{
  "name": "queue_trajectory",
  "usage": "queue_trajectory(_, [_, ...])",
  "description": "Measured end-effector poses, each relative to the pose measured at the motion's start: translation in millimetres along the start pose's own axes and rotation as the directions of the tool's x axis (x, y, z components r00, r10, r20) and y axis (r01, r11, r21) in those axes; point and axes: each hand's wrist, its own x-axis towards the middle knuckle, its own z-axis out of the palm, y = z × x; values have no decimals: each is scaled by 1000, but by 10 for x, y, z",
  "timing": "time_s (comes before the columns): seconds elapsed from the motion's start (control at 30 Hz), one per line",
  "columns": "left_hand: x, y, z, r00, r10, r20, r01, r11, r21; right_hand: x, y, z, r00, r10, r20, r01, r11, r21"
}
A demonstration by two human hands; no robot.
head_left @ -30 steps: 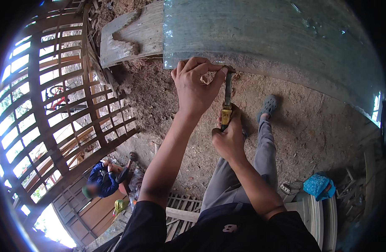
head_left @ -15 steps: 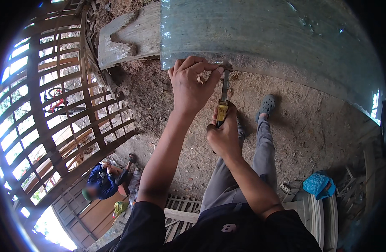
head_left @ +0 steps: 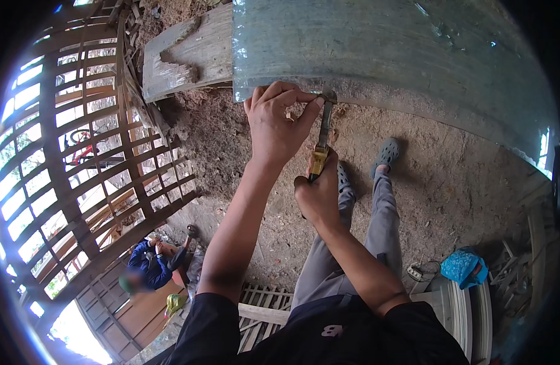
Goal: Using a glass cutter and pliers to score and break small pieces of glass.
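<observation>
In my right hand, closed around its grip, is a tool with a yellow-and-black handle. Its straight, narrow metal shank points away from me to a dark, rounded end at the near edge of a large glass sheet. The exact kind of tool is unclear. My left hand pinches thumb and forefinger together at that edge, beside the tool's far end. What lies between those fingertips is too small to make out.
Under the glass's left side projects a worn wooden board. A slatted wooden lattice rises at left, with a seated person in blue near its foot. Wooden slats lie by my legs; a blue bag sits at right.
My right hand has shifted slightly left, and the tool's handle has swung left with it, so the shank slants more. My left hand stays at the glass edge.
</observation>
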Motion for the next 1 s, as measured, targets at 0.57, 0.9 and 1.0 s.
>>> queue_trajectory(0.57, [220,-118,-67,991,96,99,-95,995,-11,67,16,-7,994,110,-21,-110,994,-11])
queue_trajectory(0.9, [780,-237,9,968,141,209,-196,942,273,136,138,-78,996,93,4,-92,991,-101])
queue_trajectory(1.0, [822,-198,-14,961,143,238,-206,941,267,195,189,-129,996,73,60,-63,987,-149])
